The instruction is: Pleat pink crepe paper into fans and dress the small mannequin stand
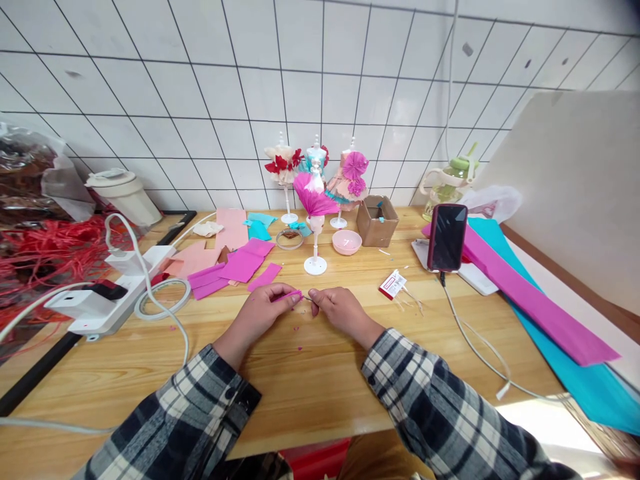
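My left hand (269,308) pinches a small folded strip of magenta crepe paper (289,295) above the middle of the table. Close beside it, my right hand (343,310) is closed at the strip's right end. A thin dark piece shows between the fingertips there, too small to name. Just beyond both hands stands a white miniature dress form (315,243) wearing a pleated magenta paper piece (313,195). Cut magenta paper pieces (246,260) lie behind my left hand. Tiny magenta scraps dot the wood in front of the hands.
Dressed miniature mannequins (287,167) stand along the tiled wall. Nearby are a pink bowl (347,243), a cardboard box (379,223) and a small red-and-white packet (393,285). A propped phone (448,238) and long paper sheets (540,293) occupy the right; a power strip (117,293) lies left.
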### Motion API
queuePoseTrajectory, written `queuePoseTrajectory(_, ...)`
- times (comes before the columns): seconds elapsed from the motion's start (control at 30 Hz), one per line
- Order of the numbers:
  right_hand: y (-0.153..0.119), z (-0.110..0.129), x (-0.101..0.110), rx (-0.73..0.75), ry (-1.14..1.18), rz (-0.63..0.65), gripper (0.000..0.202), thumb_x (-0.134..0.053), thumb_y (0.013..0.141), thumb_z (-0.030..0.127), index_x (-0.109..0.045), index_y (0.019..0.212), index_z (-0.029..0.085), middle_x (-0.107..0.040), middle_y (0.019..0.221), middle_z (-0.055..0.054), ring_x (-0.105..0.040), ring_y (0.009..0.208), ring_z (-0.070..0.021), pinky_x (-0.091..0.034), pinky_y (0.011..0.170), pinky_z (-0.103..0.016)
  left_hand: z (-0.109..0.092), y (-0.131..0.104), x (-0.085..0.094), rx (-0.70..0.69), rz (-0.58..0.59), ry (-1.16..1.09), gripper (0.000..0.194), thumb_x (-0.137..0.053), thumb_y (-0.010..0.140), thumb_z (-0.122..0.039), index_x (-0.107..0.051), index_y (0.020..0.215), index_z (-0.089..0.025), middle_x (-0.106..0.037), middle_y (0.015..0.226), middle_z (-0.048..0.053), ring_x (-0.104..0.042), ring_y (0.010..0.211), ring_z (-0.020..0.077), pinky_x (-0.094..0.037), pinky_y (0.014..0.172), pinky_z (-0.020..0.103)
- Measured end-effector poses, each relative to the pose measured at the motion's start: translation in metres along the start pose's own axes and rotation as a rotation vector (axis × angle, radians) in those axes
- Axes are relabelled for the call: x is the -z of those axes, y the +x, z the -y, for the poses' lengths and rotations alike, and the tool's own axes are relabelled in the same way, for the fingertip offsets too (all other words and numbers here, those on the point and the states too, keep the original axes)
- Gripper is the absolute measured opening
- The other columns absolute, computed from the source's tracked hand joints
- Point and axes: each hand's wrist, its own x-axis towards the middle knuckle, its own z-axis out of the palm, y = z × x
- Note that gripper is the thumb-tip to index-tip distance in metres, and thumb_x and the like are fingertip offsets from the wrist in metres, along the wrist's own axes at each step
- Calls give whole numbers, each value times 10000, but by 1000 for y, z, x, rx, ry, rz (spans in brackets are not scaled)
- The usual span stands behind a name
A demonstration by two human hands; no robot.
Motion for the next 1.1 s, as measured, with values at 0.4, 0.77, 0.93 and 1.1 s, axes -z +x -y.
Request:
queuePoseTrajectory(0.4,0,1,4,-65,33,-149,534,-324,967,534,-701,780,205,-676,776,-26,-581,734,-155,-373,673,-252,8,4,-1,38,-104,-138,374,-691,706,-525,-723,832,-174,-726,827,60,-627,798,215,-455,790,325)
queuePoseTrajectory(0.77,0,11,-7,-58,401,-179,272,-644,747,408,-711,864,172,-364,515,75,-328,499,-91,-253,486,-221,-8,-3,-6,-4,24,20,354,-676,701,-523,-715,776,-179,-709,774,37,-607,726,205,-446,685,285)
queuePoseTrajectory(0.93,3,4,-6,-84,275,-210,198,-605,782,367,-661,797,178,-498,582,49,-433,552,-112,-324,541,-225,1,0,-4,16,-21,-24,365,-684,701,-526,-705,775,-169,-699,757,32,-604,717,193,-449,699,282)
queuePoseTrajectory(1.1,-3,3,9,-151,-23,-306,361,-428,923,481,-642,843,201,-623,707,-7,-539,642,-155,-351,593,-249,12,-3,8,-27,-355,-61,395,-668,713,-536,-693,841,-164,-709,838,45,-614,788,195,-456,762,285)
